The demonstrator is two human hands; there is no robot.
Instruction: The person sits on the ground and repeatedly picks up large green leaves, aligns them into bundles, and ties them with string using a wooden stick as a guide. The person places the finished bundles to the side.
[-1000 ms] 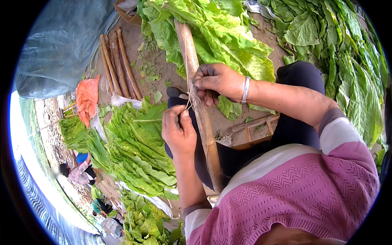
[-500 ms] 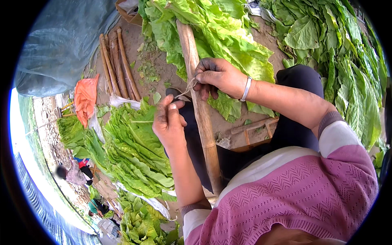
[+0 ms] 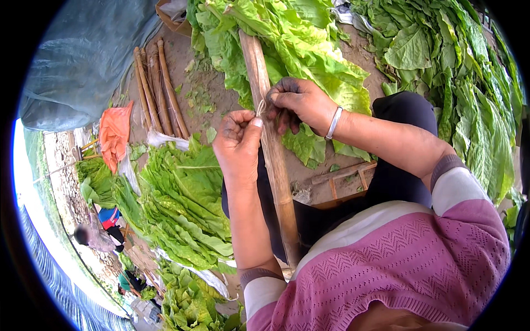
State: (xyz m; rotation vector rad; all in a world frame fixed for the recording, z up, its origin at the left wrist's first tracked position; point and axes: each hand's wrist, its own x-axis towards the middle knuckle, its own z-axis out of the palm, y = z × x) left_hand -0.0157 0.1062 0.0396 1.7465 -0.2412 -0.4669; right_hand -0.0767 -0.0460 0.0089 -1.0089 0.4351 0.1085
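Observation:
A wooden pole (image 3: 281, 187) runs from my lap away from me, its far end meeting large green leaves (image 3: 298, 41). Thin pale string (image 3: 260, 109) forms a small loop against the pole's left side. My left hand (image 3: 238, 144) is closed, thumb and forefinger pinching the string beside the pole. From the other side, my right hand (image 3: 303, 105) reaches over the pole with its darkened fingers closed at the string. A silver bangle (image 3: 334, 122) circles my right wrist. The right fingertips are partly hidden by the pole and the hand itself.
Leaf piles lie to the left (image 3: 182, 204) and far right (image 3: 441, 71). Several bundled poles (image 3: 160, 88) rest beyond the left pile, near an orange cloth (image 3: 115, 135). Plastic sheeting (image 3: 83, 60) hangs at far left. Other people (image 3: 99, 234) sit at the left edge.
My left hand has moved up and in to the pole, drawing close to my right hand. The string, stretched between the hands before, now forms a small loop.

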